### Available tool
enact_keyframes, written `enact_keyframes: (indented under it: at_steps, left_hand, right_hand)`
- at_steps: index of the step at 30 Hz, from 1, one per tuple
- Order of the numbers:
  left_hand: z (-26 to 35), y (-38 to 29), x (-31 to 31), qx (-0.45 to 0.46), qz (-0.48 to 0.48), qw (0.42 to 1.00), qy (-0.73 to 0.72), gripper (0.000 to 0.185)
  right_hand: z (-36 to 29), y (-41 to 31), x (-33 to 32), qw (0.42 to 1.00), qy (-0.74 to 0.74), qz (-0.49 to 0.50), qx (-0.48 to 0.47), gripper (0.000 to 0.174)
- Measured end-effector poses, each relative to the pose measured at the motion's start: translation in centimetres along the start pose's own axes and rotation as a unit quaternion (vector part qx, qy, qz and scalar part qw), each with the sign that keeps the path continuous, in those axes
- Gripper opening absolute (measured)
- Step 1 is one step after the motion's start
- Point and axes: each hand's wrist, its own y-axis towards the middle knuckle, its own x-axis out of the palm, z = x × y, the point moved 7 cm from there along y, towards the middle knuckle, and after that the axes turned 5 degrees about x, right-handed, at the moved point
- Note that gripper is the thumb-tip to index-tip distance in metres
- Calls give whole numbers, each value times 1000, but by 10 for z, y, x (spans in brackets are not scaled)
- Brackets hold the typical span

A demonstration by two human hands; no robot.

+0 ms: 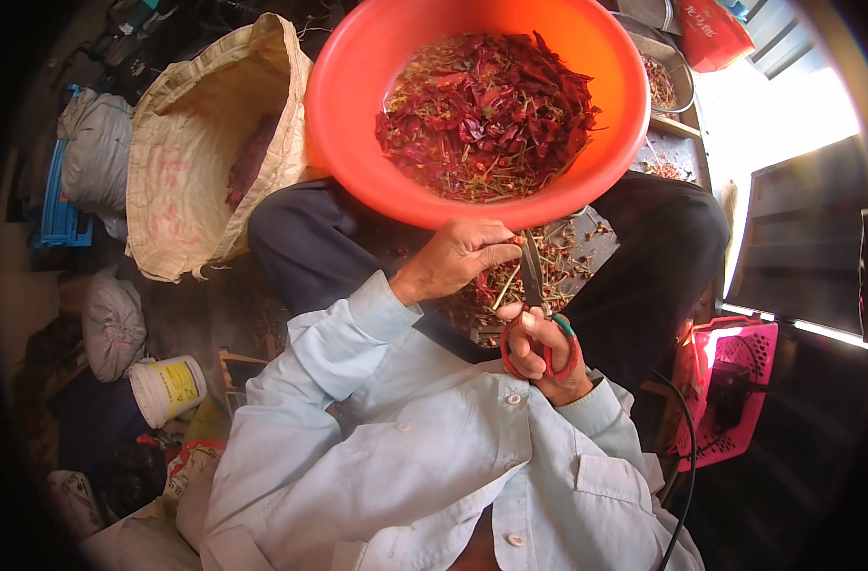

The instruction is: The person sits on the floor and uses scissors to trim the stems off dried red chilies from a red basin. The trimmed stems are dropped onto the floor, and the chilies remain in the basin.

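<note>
My left hand (pixel 459 258) pinches a dried red chili pepper (pixel 519 241) between thumb and fingers, most of it hidden by the hand. Right beside those fingertips are the blades of a pair of scissors (pixel 531 275), pointing away from me. My right hand (pixel 551 357) is through the red and green wrapped handles. Just beyond both hands stands a large orange-red plastic basin (pixel 469 214). Inside it lies a heap of dark red dried chilies (pixel 491 118) mixed with pale stems and seeds. Cut stems and chili bits (pixel 558 260) lie scattered below my hands, between my legs.
An open woven sack (pixel 184 164) with red contents leans left of the basin. Farther left are tied grey bags (pixel 113 325) and a white bucket (pixel 166 389). At right sit a pink plastic basket (pixel 737 396), a black cable (pixel 690 457) and a container of chili bits (pixel 658 82).
</note>
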Motion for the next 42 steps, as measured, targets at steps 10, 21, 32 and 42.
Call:
enact_keyframes:
  at_steps: [10, 21, 32, 42]
  left_hand:
    - [8, 2, -1, 17, 30, 999, 27, 12]
    - [135, -40, -204, 44, 341, 844, 411, 16]
    - [81, -21, -244, -11, 140, 758, 637, 78]
    - [-126, 82, -32, 51, -270, 874, 402, 57]
  right_hand:
    - [4, 5, 2, 973, 185, -108, -83, 40]
    - [-12, 25, -43, 951, 285, 68, -99, 38]
    - [-7, 37, -48, 958, 253, 121, -53, 39]
    - [-18, 32, -47, 973, 162, 152, -60, 38]
